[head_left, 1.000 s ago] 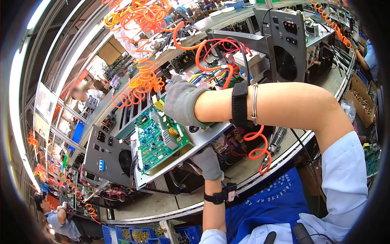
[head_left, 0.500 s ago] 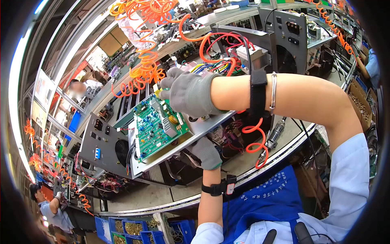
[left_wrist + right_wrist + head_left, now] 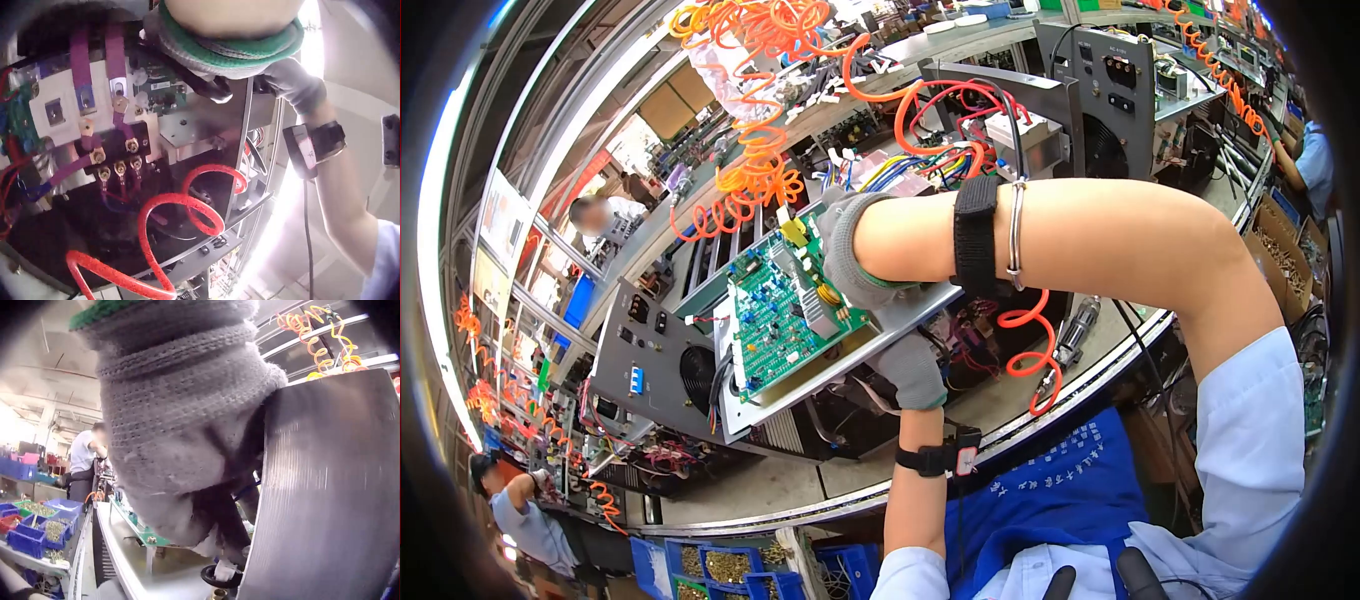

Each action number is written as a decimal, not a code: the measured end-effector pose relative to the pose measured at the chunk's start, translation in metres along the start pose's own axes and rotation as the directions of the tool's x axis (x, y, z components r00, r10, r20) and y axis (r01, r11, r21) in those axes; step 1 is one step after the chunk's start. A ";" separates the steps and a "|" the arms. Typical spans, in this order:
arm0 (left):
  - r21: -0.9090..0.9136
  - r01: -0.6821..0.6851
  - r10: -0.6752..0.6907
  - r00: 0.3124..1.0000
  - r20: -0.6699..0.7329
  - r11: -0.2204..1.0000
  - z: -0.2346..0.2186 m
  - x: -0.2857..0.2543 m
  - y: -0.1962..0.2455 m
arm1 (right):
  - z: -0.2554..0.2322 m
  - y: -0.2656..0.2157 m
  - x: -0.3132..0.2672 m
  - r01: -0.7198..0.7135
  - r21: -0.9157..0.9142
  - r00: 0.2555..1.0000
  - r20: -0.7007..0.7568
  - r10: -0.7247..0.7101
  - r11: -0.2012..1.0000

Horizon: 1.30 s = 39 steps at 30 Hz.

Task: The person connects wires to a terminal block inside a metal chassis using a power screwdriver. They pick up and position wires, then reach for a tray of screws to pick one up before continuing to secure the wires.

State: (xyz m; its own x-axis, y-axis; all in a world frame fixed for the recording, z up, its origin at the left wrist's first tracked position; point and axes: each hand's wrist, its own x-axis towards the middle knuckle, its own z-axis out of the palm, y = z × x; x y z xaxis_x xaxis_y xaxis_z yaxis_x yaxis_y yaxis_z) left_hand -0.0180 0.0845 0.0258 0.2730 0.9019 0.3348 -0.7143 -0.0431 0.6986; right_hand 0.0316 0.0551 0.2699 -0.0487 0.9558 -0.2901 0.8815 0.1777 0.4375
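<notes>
A green circuit board [image 3: 780, 320] with blue parts and a ribbed heat sink lies on a metal tray [image 3: 745, 415]. My gloved right hand [image 3: 850, 255] reaches down at the board's right edge. In the right wrist view, its bent fingers [image 3: 219, 528] are beside a dark metal panel [image 3: 328, 481], over a black ring [image 3: 212, 575] with a small white piece. I cannot tell whether they pinch it. My gloved left hand [image 3: 912, 370] is at the tray's underside, near its front edge. The left wrist view shows a dark, shiny curved piece [image 3: 215, 94] beside it, fingers mostly hidden.
A red coiled hose [image 3: 1040, 370] hangs right of the left hand. Orange coiled hoses [image 3: 760, 190] hang behind the board. Grey housings [image 3: 635, 360] with fans stand left and right. Blue bins [image 3: 725, 565] of small metal parts are below; another person [image 3: 530, 520] stands lower left.
My right hand shifted right, its fingers reaching left above the board, then came back left and turned downward at the board's right edge. My left hand stays under the tray.
</notes>
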 end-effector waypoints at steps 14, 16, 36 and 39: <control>0.570 -0.064 -0.026 0.989 0.148 0.819 0.024 -0.023 0.064 | -0.005 -0.009 -0.011 -0.019 -0.139 0.995 -0.101 0.005 0.990; 0.358 0.102 -0.118 0.993 0.024 0.928 0.027 -0.015 0.054 | -0.005 -0.005 -0.007 0.006 -0.076 0.999 -0.051 -0.010 0.997; 0.850 -0.457 0.288 0.877 0.384 0.261 -0.006 -0.028 0.082 | -0.015 0.051 -0.009 -0.096 0.919 0.663 -0.227 0.713 0.382; 0.834 -0.409 0.301 0.902 0.309 0.369 -0.010 -0.036 0.091 | -0.003 0.071 -0.019 0.008 0.952 0.575 -0.254 0.778 0.305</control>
State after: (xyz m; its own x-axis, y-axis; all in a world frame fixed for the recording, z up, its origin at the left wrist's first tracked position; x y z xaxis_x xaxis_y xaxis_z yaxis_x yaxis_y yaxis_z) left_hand -0.0994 0.0522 0.0705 0.2303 0.6674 0.7081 0.1624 -0.7439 0.6483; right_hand 0.0935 0.0501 0.3088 0.5383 0.7476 0.3891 0.7156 -0.1615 -0.6796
